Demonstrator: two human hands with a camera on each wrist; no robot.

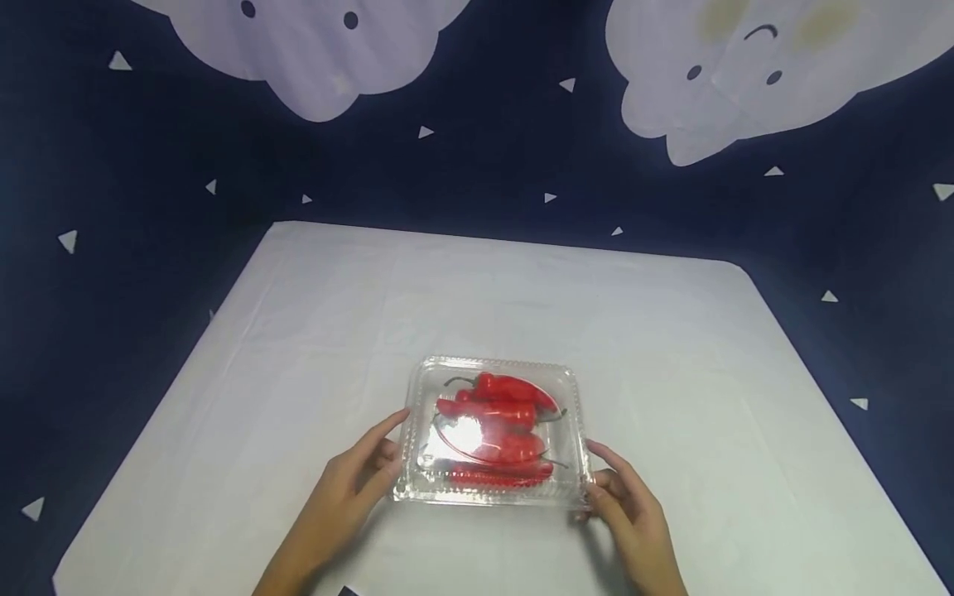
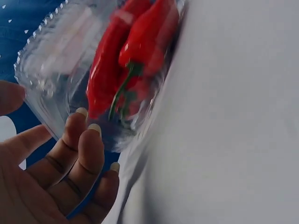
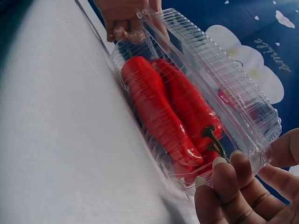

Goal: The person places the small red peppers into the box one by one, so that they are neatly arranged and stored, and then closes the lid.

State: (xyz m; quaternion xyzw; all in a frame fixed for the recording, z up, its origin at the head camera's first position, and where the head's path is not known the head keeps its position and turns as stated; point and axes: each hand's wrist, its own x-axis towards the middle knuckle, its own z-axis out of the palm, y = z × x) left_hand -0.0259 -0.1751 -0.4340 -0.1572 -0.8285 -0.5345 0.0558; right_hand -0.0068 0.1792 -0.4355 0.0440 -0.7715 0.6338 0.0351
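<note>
A clear plastic clamshell box (image 1: 477,498) holds several long red peppers (image 1: 507,447) with green stems. Its ridged lid (image 3: 224,65) lies over them. My left hand (image 1: 350,488) grips the box's left end, thumb and fingertips at the rim and wall. At the opposite end my right hand (image 1: 629,509) holds it the same way, its fingertips (image 3: 224,170) against the lower wall in the right wrist view. The box is close over the white tabletop; whether its underside touches cannot be told. Glare on the lid hides part of the peppers.
A white-covered table (image 1: 507,298) spreads around the box. Behind and beside it hangs a dark blue cloth (image 1: 484,165) with pale clouds and small triangles. A small dark object (image 1: 347,591) shows at the bottom edge of the head view.
</note>
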